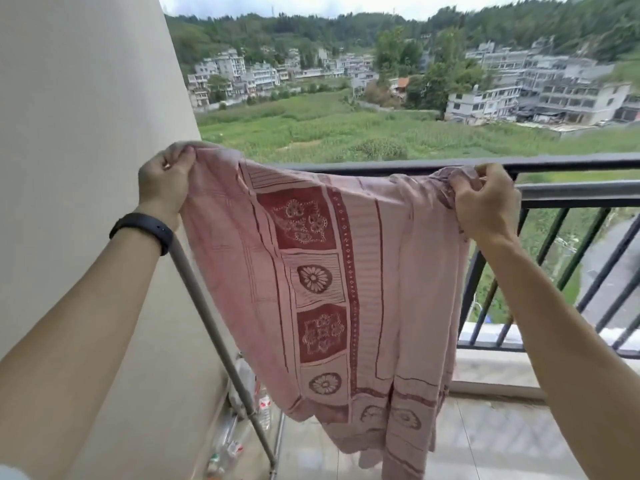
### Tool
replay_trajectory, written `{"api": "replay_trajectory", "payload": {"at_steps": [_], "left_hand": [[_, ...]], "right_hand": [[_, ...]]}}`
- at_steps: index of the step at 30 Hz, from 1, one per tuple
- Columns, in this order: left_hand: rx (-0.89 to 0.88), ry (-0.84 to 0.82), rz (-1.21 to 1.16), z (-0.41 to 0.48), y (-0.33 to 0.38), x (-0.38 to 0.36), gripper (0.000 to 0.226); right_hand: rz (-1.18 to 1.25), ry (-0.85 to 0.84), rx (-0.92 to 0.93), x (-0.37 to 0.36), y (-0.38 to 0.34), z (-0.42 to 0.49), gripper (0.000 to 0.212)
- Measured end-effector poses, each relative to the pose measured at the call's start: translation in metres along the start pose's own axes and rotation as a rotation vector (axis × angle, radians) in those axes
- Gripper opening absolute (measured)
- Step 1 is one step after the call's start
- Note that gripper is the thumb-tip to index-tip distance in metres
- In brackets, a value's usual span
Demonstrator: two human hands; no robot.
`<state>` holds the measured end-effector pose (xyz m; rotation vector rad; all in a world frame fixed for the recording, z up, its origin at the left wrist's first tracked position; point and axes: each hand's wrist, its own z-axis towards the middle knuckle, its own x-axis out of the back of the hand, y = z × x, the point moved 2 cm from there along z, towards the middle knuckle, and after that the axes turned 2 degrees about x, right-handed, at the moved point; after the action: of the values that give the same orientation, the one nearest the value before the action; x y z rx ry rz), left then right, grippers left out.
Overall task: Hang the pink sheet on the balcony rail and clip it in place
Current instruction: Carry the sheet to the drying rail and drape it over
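Wall bounds the left. Pink sheet: pale pink, dark red floral squares and striped borders, held spread in the air on the near side of the balcony rail. Its top edge sags level with the rail, contact unclear, and the hem hangs free above the floor. Rail bare rightward. Left hand and right hand each clutch a bunched top corner.

The pink sheet hides the stretch of balcony rail behind it, and its lowest fold runs off the bottom edge. Below the sheet's left side, the bottles are too blurred to count.
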<state>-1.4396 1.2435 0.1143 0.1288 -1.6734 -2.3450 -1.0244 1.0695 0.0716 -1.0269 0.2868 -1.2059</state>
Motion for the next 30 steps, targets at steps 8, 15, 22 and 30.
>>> {"api": "replay_trajectory", "payload": {"at_steps": [8,15,22,30], "left_hand": [[0.012,-0.125,0.693,0.013,-0.024,-0.023,0.046],[0.061,-0.109,0.799,0.008,-0.019,-0.032,0.028],[0.11,-0.013,0.815,-0.01,-0.028,-0.041,0.055],[0.193,0.16,0.022,-0.078,-0.094,-0.008,0.04]], "right_hand": [[0.051,0.277,-0.005,0.038,0.003,0.05,0.025],[-0.24,0.124,-0.114,0.06,0.089,0.0,0.034],[-0.261,0.07,0.345,0.006,0.032,-0.072,0.043],[-0.109,-0.31,0.632,-0.102,-0.086,-0.126,0.044]]}}
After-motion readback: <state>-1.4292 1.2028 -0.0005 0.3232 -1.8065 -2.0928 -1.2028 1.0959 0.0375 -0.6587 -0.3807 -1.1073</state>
